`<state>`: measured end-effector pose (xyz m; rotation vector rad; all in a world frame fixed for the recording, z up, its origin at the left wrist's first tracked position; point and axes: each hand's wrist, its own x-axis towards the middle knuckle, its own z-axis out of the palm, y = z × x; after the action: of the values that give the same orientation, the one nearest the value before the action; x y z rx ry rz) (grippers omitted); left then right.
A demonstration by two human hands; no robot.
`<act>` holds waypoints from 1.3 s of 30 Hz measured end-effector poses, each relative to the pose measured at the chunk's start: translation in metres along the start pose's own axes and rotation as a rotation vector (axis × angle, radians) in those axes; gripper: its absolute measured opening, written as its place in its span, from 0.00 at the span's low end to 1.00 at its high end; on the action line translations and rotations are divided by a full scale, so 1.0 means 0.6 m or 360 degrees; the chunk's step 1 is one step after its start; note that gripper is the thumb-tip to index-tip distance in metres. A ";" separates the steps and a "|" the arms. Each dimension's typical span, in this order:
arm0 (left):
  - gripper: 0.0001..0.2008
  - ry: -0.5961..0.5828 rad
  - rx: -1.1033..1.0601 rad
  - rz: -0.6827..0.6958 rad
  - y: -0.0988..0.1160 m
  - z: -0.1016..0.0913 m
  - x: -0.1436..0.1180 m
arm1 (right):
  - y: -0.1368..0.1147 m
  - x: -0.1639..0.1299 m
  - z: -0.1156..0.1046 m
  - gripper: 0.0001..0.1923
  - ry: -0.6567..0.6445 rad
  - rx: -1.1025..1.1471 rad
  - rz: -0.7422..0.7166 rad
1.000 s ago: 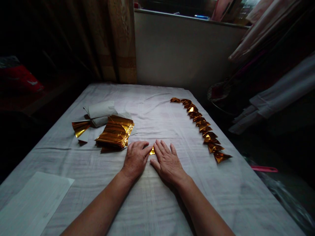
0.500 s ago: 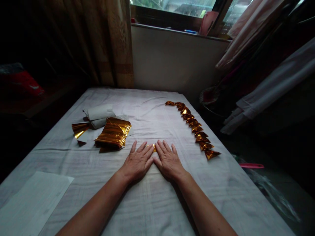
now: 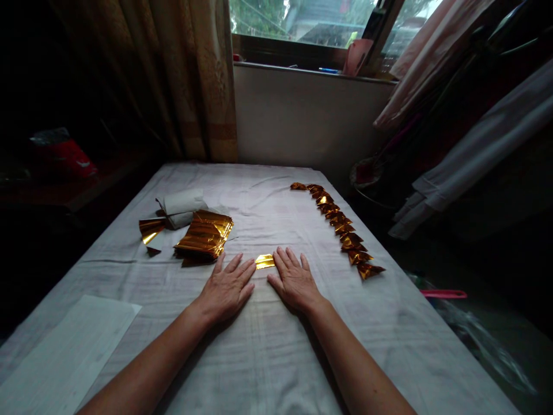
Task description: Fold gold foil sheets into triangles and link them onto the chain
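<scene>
Between my two hands lies a small folded piece of gold foil paper [image 3: 265,261], flat on the white cloth [image 3: 263,357]. My left hand [image 3: 227,288] rests flat at its left end, fingers stretched out. Flat too, my right hand [image 3: 294,279] has its fingertips on or at the foil's right end; how much foil lies under them is hidden. Just beyond my left hand is a stack of gold foil sheets [image 3: 205,235]. Off to the right runs a curved row of folded gold foil pieces [image 3: 344,228].
Behind the stack are a white paper roll [image 3: 184,202], a loose gold foil piece [image 3: 152,228] and a small dark scrap [image 3: 153,252]. A white paper sheet [image 3: 73,351] covers the near left. Clothes [image 3: 484,144] hang at the right; a pink handle [image 3: 444,294] shows beyond the table edge.
My left hand has slid left, away from my right hand, uncovering more of the folded foil. My right hand stays nearly in place. The whole view has shifted slightly.
</scene>
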<state>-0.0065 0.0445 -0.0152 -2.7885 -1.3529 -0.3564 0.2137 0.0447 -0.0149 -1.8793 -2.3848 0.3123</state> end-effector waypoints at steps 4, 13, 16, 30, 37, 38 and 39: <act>0.19 0.0026 -0.0013 -0.0064 0.017 -0.017 0.015 | -0.001 -0.001 0.004 0.32 0.0078 0.0007 -0.0017; 0.10 -0.0014 0.0017 -0.0445 0.049 -0.039 0.067 | 0.004 -0.008 0.008 0.22 0.0399 0.0101 0.0064; 0.09 -0.0047 0.0014 -0.0541 0.051 -0.031 0.075 | 0.008 -0.010 0.009 0.19 0.0469 0.0124 0.0021; 0.23 0.0121 -0.0256 -0.0349 0.043 0.003 0.058 | 0.014 -0.017 0.009 0.16 0.0551 0.0408 -0.0256; 0.11 0.0116 -0.0227 -0.0194 0.045 -0.006 0.058 | 0.011 -0.020 0.002 0.14 0.0490 0.0465 -0.0380; 0.09 0.0110 -0.0224 -0.0195 0.045 -0.008 0.057 | 0.011 -0.020 0.002 0.15 0.0489 0.0475 -0.0377; 0.08 0.0117 -0.0212 -0.0195 0.044 -0.008 0.055 | 0.012 -0.020 0.003 0.15 0.0488 0.0484 -0.0372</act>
<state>0.0330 0.0529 -0.0012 -2.7706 -1.5416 -0.5677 0.2228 0.0346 -0.0173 -1.3910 -2.1771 0.3190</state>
